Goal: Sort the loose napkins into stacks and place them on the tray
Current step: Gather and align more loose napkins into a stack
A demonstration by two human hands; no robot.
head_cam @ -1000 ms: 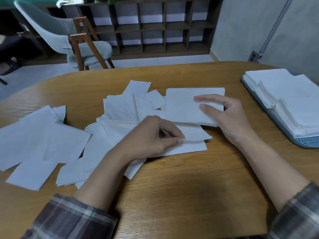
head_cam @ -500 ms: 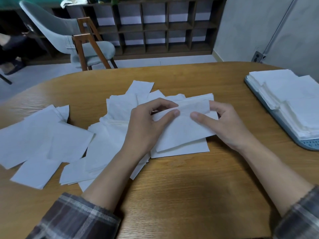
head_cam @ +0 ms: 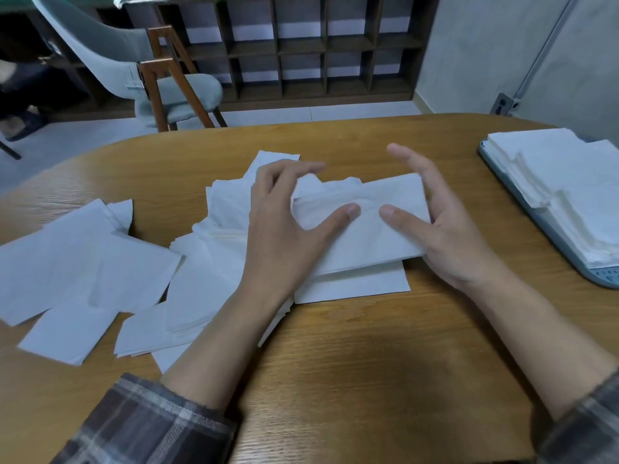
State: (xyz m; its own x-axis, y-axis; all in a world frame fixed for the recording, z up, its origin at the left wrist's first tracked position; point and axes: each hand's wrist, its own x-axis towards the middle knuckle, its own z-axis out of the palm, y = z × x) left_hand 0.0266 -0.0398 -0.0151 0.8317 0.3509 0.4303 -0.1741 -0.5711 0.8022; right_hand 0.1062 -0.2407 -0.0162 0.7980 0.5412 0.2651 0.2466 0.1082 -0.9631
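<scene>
At centre of the table, your left hand pinches the napkin stack; your right hand, fingers spread, braces its right edge, thumb on top.

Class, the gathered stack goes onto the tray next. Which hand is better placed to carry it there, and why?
Right. The right hand touches the stack at its tray-side edge, and the tray lies on that side. The left hand would probably have to reach across.

On the tabletop, the left hand grips a napkin bundle; the right hand braces its right edge with straight fingers. Loose napkins lie left, the tray far right.
</scene>
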